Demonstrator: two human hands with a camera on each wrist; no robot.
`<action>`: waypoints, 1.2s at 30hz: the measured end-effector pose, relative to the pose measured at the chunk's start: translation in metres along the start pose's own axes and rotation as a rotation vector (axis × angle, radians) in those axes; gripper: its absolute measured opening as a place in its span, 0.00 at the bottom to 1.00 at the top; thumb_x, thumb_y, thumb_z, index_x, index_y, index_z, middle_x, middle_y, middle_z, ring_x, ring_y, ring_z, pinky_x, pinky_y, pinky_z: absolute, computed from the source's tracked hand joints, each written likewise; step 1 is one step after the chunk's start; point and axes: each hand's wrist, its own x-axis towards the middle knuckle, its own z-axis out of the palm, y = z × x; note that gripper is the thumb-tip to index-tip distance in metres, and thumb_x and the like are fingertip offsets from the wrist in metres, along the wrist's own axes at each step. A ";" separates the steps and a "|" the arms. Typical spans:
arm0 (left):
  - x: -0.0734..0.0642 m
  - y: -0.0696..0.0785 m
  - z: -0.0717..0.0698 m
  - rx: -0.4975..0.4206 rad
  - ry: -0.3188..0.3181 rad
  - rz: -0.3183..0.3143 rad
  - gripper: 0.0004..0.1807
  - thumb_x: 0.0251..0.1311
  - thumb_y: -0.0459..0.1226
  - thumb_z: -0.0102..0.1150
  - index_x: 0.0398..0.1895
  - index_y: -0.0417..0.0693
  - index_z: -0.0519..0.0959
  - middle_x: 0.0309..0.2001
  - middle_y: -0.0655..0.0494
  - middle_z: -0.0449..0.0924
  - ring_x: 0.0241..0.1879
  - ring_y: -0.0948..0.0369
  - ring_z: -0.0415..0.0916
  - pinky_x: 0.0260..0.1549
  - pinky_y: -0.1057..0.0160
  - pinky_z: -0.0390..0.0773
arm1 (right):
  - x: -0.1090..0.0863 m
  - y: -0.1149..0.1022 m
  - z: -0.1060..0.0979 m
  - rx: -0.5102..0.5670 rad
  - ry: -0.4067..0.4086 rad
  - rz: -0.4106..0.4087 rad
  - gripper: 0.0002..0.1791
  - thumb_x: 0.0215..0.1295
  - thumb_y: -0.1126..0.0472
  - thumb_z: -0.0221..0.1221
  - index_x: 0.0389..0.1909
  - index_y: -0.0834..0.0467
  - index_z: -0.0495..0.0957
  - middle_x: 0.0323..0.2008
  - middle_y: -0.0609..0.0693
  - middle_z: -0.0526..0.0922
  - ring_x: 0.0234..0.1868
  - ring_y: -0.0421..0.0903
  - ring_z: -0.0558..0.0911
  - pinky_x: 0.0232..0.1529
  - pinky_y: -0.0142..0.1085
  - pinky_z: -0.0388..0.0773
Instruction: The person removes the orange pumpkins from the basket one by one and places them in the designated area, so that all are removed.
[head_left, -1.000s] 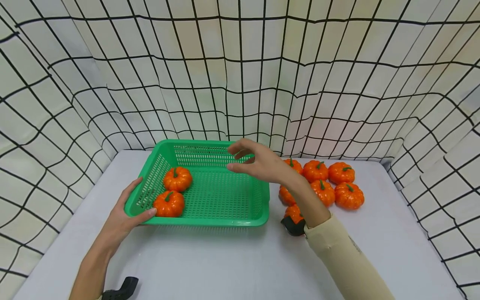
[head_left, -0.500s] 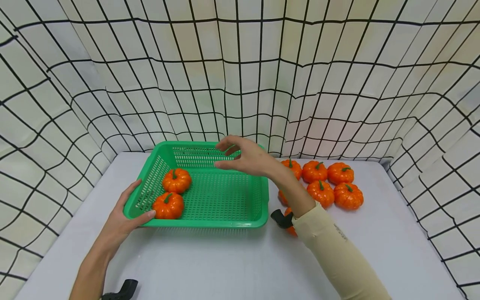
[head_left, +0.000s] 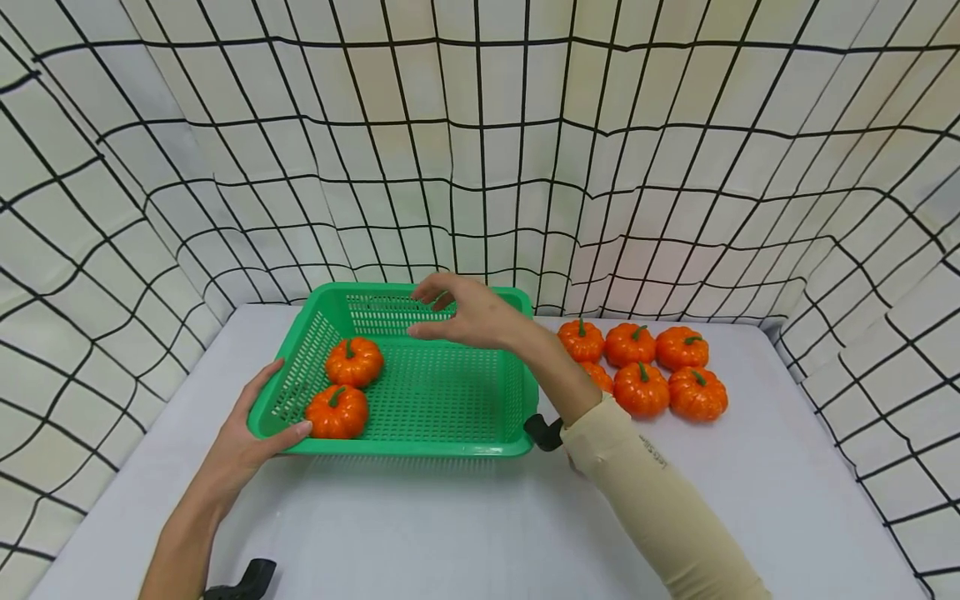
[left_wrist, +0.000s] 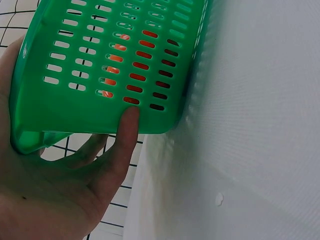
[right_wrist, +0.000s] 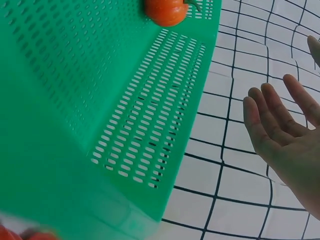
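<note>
A green plastic basket [head_left: 442,446] with slotted walls stands on the white table. Two small orange pumpkins, a rear one [head_left: 354,362] and a front one [head_left: 337,412], lie at its left end. My left hand [head_left: 243,429] grips the basket's front left corner, thumb over the rim; in the left wrist view, a fingertip [left_wrist: 130,117] presses on the outer wall. Over the basket's back right part hovers my right hand [head_left: 472,312], its fingers loosely bent and holding nothing. The right wrist view shows that hand's fingers [right_wrist: 270,112] spread beyond the basket's back wall.
Several more orange pumpkins [head_left: 641,390] are grouped on the table [head_left: 765,467] right of the basket, partly hidden by the right forearm. White walls with a black grid [head_left: 480,150] enclose the table at the back and sides.
My right hand has moved left over the basket, its forearm sweeping across the nearer pumpkins. The left hand, the basket and the two pumpkins inside stay in place.
</note>
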 end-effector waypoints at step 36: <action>0.000 -0.003 -0.001 -0.011 -0.010 0.005 0.54 0.69 0.46 0.64 0.83 0.84 0.35 0.86 0.43 0.33 0.77 0.35 0.49 0.68 0.30 0.60 | 0.053 0.018 0.053 0.033 -0.273 -0.039 0.27 0.70 0.53 0.67 0.67 0.54 0.75 0.67 0.57 0.78 0.66 0.54 0.79 0.58 0.37 0.81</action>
